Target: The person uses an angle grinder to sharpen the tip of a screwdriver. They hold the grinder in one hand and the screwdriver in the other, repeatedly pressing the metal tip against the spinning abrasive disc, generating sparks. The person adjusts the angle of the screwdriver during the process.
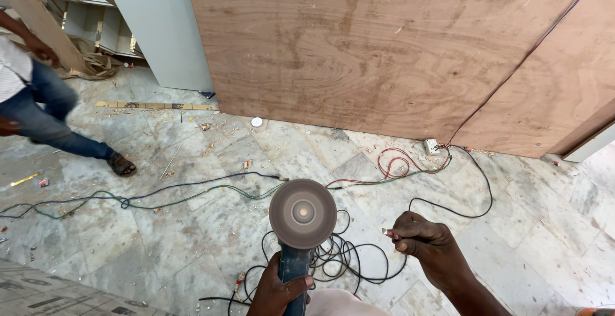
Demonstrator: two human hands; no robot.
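Observation:
My left hand [277, 288] grips the dark blue body of an angle grinder [302, 217]. Its round grey disc faces up toward me and looks blurred, as if spinning. My right hand [426, 242] is beside it to the right, fingers pinched on a small metal piece [386, 231] that pokes out at the fingertips. A black cord [359, 261] lies coiled on the marble floor under both hands.
Large plywood sheets [384, 47] lean upright ahead. Red, green and blue wires [192, 191] run across the floor to a white socket box [433, 145]. Another person in jeans and sandals [45, 111] stands at the left near a grey panel [160, 28]. Wood scraps litter the floor.

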